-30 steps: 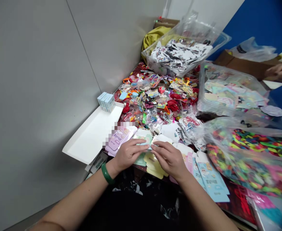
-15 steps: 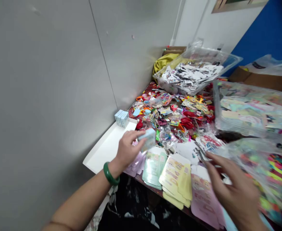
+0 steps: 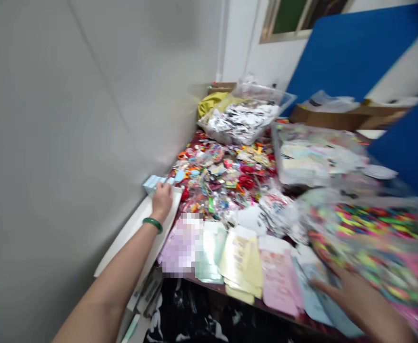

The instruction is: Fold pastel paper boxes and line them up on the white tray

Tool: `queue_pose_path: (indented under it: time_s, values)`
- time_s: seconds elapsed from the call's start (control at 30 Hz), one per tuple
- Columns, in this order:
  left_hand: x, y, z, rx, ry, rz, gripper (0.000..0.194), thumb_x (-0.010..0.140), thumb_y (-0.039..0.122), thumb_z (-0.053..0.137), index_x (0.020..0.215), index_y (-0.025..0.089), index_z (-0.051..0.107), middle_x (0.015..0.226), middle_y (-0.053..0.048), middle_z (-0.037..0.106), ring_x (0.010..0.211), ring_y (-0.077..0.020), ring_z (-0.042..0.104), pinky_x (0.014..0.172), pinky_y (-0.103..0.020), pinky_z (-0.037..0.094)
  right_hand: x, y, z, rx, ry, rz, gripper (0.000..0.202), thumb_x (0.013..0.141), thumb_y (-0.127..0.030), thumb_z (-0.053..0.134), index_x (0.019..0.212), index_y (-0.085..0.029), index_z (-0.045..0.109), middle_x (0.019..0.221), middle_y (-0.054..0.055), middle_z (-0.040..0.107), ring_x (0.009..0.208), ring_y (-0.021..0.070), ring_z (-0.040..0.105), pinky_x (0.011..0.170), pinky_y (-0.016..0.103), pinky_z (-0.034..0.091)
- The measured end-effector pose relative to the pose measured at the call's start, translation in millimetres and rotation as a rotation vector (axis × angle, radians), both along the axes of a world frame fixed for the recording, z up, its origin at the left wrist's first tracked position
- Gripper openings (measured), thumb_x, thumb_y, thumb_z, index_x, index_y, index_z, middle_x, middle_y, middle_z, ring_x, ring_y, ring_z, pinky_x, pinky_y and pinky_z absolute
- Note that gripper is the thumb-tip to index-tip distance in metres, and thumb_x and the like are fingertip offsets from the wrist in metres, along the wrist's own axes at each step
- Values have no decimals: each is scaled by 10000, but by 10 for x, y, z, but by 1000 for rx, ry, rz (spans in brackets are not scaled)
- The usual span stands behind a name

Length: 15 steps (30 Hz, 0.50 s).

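Note:
My left hand (image 3: 162, 199), with a green bangle (image 3: 153, 224) at the wrist, reaches to the far end of a white tray (image 3: 130, 233). Its fingers are closed on a light blue box (image 3: 169, 181), beside other light blue boxes (image 3: 152, 182). Smeared by motion, my right hand (image 3: 337, 281) is over the blue cards (image 3: 312, 286) at the right front; whether it holds anything is unclear. Pink (image 3: 278, 274), yellow (image 3: 243, 262), green (image 3: 211, 252) and purple cards (image 3: 180, 245) lie in stacks along the table's front edge.
Small colourful packets and trinkets (image 3: 226, 176) cover the table's middle. Behind them stands a clear bin of white cutouts (image 3: 243, 119). Another clear bin (image 3: 316, 157) and a bag of bright pieces (image 3: 376, 238) are at the right. A grey wall (image 3: 69, 119) borders the left.
My left hand has carried the light blue box from above the table to the tray's far end. My right hand has lowered towards the blue cards. The view has turned right.

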<state>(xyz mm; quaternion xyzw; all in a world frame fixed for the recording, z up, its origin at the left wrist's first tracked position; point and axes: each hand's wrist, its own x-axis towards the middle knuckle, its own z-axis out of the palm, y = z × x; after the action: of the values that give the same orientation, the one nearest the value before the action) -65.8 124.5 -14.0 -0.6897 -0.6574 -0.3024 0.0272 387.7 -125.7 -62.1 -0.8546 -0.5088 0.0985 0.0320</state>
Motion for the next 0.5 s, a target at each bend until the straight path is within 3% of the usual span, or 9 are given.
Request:
queue_pose_path:
  time_s: [0.1,0.17,0.23,0.33,0.5]
  values:
    - [48,15,-5,-25,-34,8,155,844,106,469,957,117,574,1286,-158,416,931,-243,572,772,-372,452,-281,-27,327,-189,82,-60,695,695,-490,609,1287,-146,491,1209,190,555,1102,322,544,866,385,431]
    - [44,37,-37,-42,-56,-15,199,825,97,487,1015,112,545,1372,-167,348,993,-294,559,802,-424,445,-410,4,440,-227,56,-150,743,679,-513,625,1313,-163,456,1257,191,500,1138,348,503,851,399,427]
    - [10,45,-78,-29,-48,-35,287,808,121,516,1095,126,495,1365,-154,373,1047,-337,539,819,-461,446,-470,12,481,-230,52,-204,798,670,-522,641,1345,-163,409,1264,202,475,1151,360,481,853,406,415]
    - [-65,15,-107,-10,-45,-83,411,811,296,567,1179,166,440,1327,-129,413,1112,-393,504,823,-523,458,-483,-33,479,-200,68,-232,892,662,-532,657,1392,-140,327,1238,222,473,1142,364,477,865,405,395]
    - [-108,-93,-1,0,-34,-41,583,752,436,614,1260,229,416,1325,-115,426,1145,-416,492,832,-595,460,-503,-84,465,-153,52,-241,923,641,-539,676,1389,-136,317,1189,206,492,1125,364,478,843,404,398]
